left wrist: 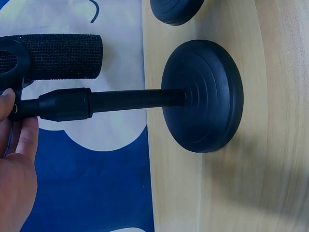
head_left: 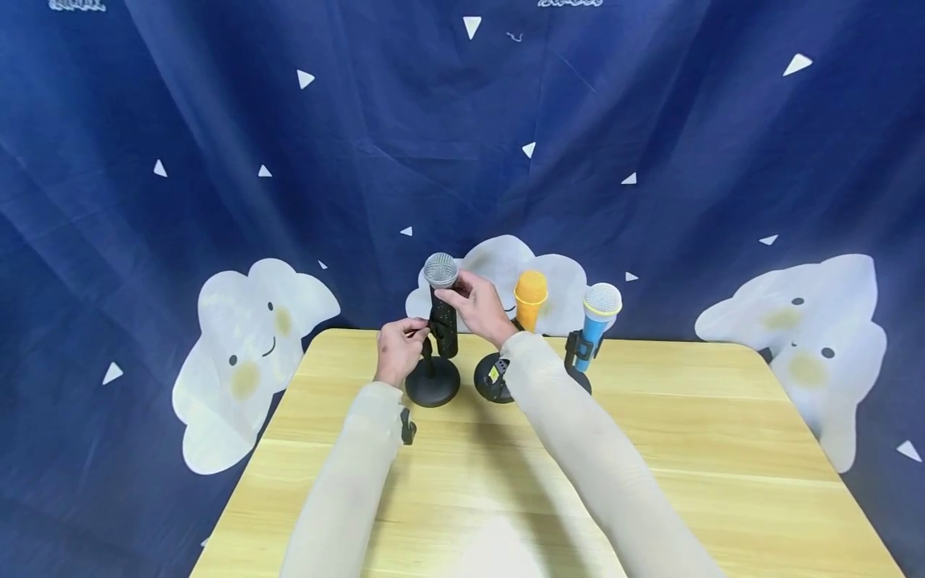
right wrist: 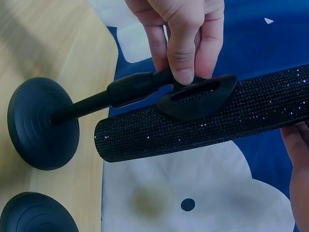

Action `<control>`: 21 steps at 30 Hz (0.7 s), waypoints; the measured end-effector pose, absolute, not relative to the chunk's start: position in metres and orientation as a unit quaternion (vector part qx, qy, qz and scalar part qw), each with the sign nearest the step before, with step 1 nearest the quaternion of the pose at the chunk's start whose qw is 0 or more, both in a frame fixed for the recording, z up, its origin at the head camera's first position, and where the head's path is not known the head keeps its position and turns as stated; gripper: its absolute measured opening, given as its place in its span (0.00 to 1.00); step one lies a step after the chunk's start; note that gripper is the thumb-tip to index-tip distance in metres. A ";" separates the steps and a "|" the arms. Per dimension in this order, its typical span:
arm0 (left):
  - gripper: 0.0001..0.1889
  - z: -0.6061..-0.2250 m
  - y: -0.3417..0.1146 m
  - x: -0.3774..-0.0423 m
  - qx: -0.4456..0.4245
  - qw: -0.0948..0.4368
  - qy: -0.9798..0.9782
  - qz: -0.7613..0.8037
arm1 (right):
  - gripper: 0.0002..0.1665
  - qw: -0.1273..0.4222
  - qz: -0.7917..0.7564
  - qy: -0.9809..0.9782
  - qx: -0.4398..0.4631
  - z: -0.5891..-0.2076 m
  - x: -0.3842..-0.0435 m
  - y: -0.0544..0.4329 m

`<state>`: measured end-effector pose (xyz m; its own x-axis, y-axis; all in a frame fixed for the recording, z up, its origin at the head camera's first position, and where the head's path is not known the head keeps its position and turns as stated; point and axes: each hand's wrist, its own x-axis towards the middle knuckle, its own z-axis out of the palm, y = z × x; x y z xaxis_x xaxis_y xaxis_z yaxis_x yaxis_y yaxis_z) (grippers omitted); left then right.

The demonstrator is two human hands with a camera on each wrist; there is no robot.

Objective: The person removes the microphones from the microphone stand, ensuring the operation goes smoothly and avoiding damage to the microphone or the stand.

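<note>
A black glittery microphone (right wrist: 145,137) with a silver mesh head (head_left: 441,270) sits in the clip (right wrist: 200,99) of a black desk stand, in the head and right wrist views. My right hand (head_left: 482,307) holds the microphone just below its head. With thumb and fingers, my left hand (left wrist: 17,179) pinches the joint under the clip. The stand's pole (left wrist: 137,99) rises from a round base (left wrist: 203,96) resting on the table. In the right wrist view, only part of my right hand (right wrist: 299,169) shows, at the right edge.
Right of the hands, a yellow microphone (head_left: 531,297) and a blue microphone (head_left: 595,321) stand on the wooden table (head_left: 448,482). A second round base (head_left: 493,379) is partly behind my right sleeve. A dark blue curtain (head_left: 405,104) with clouds hangs behind.
</note>
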<state>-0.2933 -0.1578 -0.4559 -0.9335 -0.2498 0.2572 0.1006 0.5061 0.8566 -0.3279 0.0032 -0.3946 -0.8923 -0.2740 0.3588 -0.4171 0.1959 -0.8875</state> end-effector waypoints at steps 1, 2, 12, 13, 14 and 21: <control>0.05 -0.456 -0.158 -0.293 0.044 0.178 -0.850 -0.494 | 0.16 0.060 0.594 -0.770 0.225 -0.394 -0.328 0.004; 0.05 -0.456 -0.158 -0.294 0.043 0.178 -0.851 -0.493 | 0.16 0.061 0.593 -0.771 0.225 -0.394 -0.328 0.004; 0.05 -0.455 -0.158 -0.294 0.032 0.188 -0.855 -0.482 | 0.16 0.063 0.590 -0.767 0.244 -0.392 -0.329 0.006; 0.05 -0.455 -0.158 -0.294 0.031 0.188 -0.855 -0.481 | 0.16 0.063 0.590 -0.766 0.247 -0.391 -0.329 0.006; 0.05 -0.455 -0.158 -0.294 0.030 0.189 -0.856 -0.480 | 0.16 0.063 0.589 -0.766 0.249 -0.391 -0.329 0.006; 0.05 -0.456 -0.158 -0.293 0.026 0.191 -0.855 -0.481 | 0.17 0.061 0.593 -0.762 0.254 -0.388 -0.329 0.006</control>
<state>-0.2930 -0.1580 -0.4558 -0.9260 -0.2282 0.3009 0.1389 0.5350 0.8334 -0.3295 0.0059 -0.3885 -0.8630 -0.3154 0.3945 -0.4599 0.1675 -0.8720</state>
